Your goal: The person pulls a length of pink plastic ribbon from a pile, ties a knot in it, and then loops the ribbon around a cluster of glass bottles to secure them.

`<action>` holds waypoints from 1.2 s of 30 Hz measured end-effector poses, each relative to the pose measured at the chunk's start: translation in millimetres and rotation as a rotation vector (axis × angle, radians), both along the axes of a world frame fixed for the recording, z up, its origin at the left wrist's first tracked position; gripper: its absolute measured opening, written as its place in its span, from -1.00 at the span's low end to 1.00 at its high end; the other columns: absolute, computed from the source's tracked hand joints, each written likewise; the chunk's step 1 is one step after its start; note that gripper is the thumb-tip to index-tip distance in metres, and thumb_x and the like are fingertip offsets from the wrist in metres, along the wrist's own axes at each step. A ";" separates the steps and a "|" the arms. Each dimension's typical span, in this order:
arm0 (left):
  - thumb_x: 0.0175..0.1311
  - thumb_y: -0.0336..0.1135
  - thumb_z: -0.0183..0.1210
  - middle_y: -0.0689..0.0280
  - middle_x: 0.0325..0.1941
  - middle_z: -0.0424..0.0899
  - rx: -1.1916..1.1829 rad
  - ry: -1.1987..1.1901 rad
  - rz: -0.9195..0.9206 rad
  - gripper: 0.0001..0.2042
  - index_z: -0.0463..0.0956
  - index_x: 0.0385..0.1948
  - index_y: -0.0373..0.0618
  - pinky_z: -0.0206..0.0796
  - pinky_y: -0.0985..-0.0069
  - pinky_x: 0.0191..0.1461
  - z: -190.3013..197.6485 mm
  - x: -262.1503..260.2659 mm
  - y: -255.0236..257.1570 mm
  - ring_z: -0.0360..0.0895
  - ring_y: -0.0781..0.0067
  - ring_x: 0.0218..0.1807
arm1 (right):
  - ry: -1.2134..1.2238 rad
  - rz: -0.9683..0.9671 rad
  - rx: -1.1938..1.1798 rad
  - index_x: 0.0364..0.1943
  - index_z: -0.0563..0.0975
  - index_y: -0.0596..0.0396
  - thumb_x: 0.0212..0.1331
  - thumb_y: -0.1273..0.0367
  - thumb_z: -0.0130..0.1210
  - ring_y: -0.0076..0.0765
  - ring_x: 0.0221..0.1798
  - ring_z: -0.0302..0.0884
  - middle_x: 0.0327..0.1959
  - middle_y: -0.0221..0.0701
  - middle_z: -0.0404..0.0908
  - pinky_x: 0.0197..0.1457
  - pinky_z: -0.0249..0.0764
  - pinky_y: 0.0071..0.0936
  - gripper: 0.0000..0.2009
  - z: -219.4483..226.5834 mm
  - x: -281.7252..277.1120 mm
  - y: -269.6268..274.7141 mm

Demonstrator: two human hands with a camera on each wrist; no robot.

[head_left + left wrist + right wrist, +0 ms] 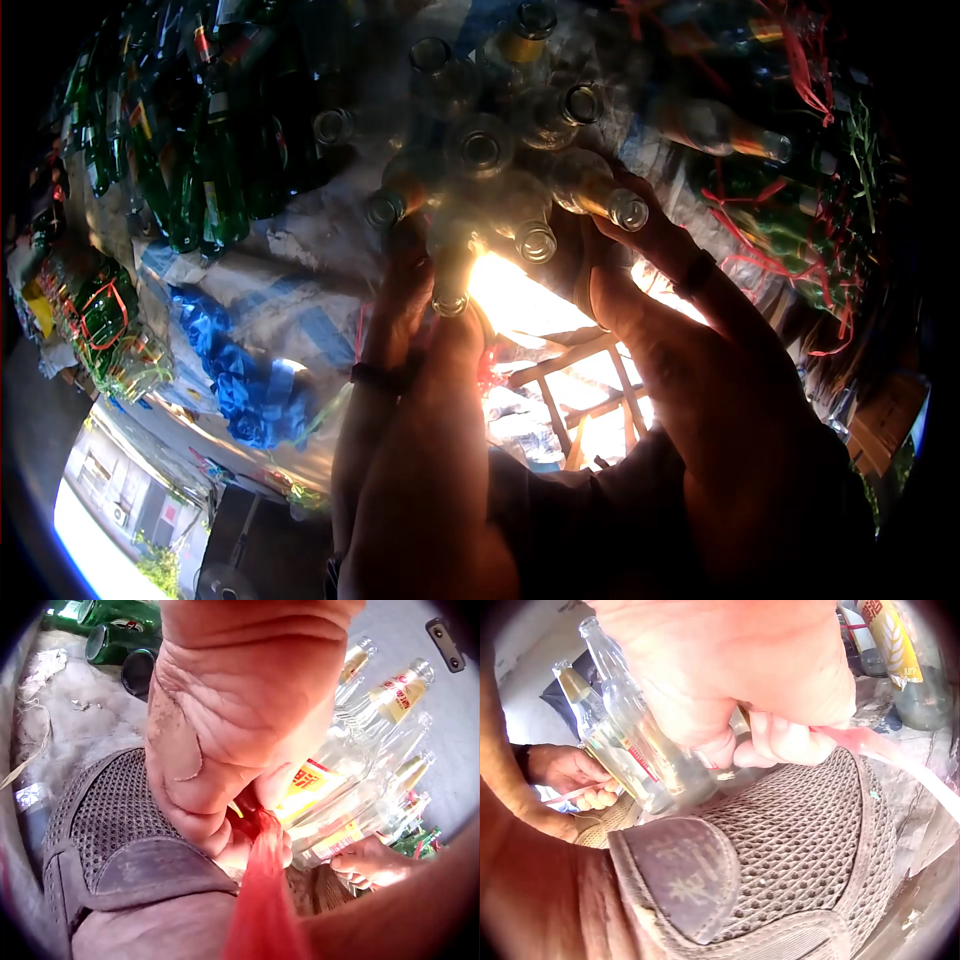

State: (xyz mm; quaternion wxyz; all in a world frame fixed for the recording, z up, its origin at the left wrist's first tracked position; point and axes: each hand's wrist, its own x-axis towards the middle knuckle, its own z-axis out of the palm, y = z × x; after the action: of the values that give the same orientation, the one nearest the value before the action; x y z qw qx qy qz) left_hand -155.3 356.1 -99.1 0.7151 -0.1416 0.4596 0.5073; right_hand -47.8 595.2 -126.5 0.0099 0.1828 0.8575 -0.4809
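Note:
A cluster of upright clear glass bottles (482, 150), some with yellow labels, stands between my two hands. My left hand (405, 275) is at the near left of the cluster. In the left wrist view its curled fingers grip a red plastic strip (262, 900) low beside the bottles. My right hand (650, 215) is at the cluster's right side. There, in the right wrist view, the fingers pinch a pinkish-red strip (900, 757) close to the bottle bases. Much of the strip's path around the glass is hidden behind hands and bottles.
A mesh shoe (112, 817) is beside the left hand; another mesh shoe (802, 832) lies under the right. Green bottles (215, 190) are piled at the left. Red-tied bottles (800, 240) lie to the right. Blue plastic (235, 380) lies on the pale sheeting.

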 end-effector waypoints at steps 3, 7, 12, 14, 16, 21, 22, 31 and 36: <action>0.35 -0.24 0.25 0.40 -0.52 0.52 -0.038 0.002 0.067 -0.85 0.53 -0.27 -0.07 0.10 0.67 -0.66 -7.8 -9.5 -7.8 0.38 0.61 -0.65 | 0.004 -0.020 -0.027 0.05 0.60 0.00 0.29 0.27 0.20 -0.09 -0.07 0.71 -0.13 -0.16 0.71 -0.04 0.62 -0.14 -0.71 -2.7 4.6 -3.4; 0.35 -0.25 0.25 0.39 -0.51 0.53 -0.054 -0.003 0.117 -0.86 0.54 -0.27 -0.08 0.11 0.67 -0.66 -12.2 -16.2 -12.4 0.39 0.60 -0.65 | 0.124 -0.079 -0.071 -0.11 0.63 0.03 0.19 0.30 0.26 0.06 -0.17 0.69 -0.27 -0.18 0.69 -0.16 0.62 -0.13 -0.78 -48.0 22.7 -2.7; 0.35 -0.26 0.24 0.36 -0.51 0.54 -0.061 -0.011 0.150 -0.86 0.54 -0.26 -0.10 0.13 0.66 -0.66 -17.1 -22.0 -14.1 0.41 0.58 -0.64 | -0.072 0.043 0.142 -0.14 0.63 0.03 0.13 0.33 0.29 0.10 -0.18 0.69 -0.30 -0.18 0.69 -0.19 0.62 -0.11 -0.78 -27.3 15.1 0.9; 0.35 -0.27 0.23 0.35 -0.50 0.55 -0.058 -0.012 0.160 -0.86 0.55 -0.26 -0.10 0.14 0.66 -0.66 -18.9 -25.3 -13.9 0.41 0.57 -0.64 | -0.128 0.016 0.161 -0.12 0.63 0.02 0.13 0.31 0.29 0.11 -0.16 0.69 -0.28 -0.18 0.70 -0.17 0.62 -0.09 -0.76 -30.9 16.7 -1.7; 0.34 -0.27 0.23 0.35 -0.50 0.55 -0.055 -0.011 0.169 -0.87 0.55 -0.25 -0.11 0.14 0.66 -0.66 -20.7 -28.2 -14.0 0.42 0.56 -0.64 | -0.178 -0.009 0.178 -0.10 0.63 0.02 0.13 0.30 0.29 0.11 -0.15 0.70 -0.27 -0.18 0.70 -0.15 0.62 -0.08 -0.74 -29.5 17.0 -4.8; 0.34 -0.28 0.22 0.32 -0.49 0.57 -0.041 -0.005 0.186 -0.87 0.56 -0.25 -0.12 0.16 0.65 -0.66 -23.0 -37.8 -12.4 0.44 0.54 -0.63 | -0.038 0.016 0.110 -0.10 0.63 0.02 0.14 0.32 0.30 0.12 -0.14 0.70 -0.26 -0.16 0.70 -0.14 0.62 -0.08 -0.75 -9.0 14.9 -24.3; 0.34 -0.29 0.22 0.32 -0.49 0.57 -0.038 -0.004 0.188 -0.87 0.56 -0.25 -0.13 0.16 0.65 -0.65 -23.3 -39.0 -12.0 0.44 0.54 -0.63 | -0.025 0.025 0.118 -0.12 0.63 0.03 0.14 0.33 0.30 0.12 -0.15 0.70 -0.27 -0.16 0.70 -0.15 0.62 -0.09 -0.76 -7.2 14.2 -26.1; 0.34 -0.26 0.19 0.26 -0.44 0.62 -0.041 0.013 0.194 -0.82 0.59 -0.20 -0.16 0.29 0.61 -0.61 -32.0 -39.2 -14.0 0.54 0.46 -0.56 | 0.043 0.002 0.034 -0.15 0.63 0.09 0.14 0.43 0.26 0.12 -0.18 0.69 -0.30 -0.13 0.70 -0.17 0.61 -0.13 -0.81 -29.5 10.0 -16.4; 0.35 -0.21 0.18 0.22 -0.41 0.66 -0.057 0.013 0.170 -0.77 0.61 -0.17 -0.18 0.40 0.57 -0.56 -39.8 -37.5 -15.2 0.62 0.41 -0.49 | 0.301 0.012 0.115 -0.08 0.62 0.12 0.17 0.47 0.21 0.17 -0.16 0.67 -0.25 -0.09 0.70 -0.13 0.60 -0.13 -0.78 -8.2 -15.3 -14.1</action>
State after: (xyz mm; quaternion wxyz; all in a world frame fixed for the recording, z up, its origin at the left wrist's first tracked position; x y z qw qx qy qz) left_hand -192.8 340.8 -138.9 0.6620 -0.1972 0.4650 0.5537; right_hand -63.0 581.2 -134.6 -0.1263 0.1040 0.8764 -0.4530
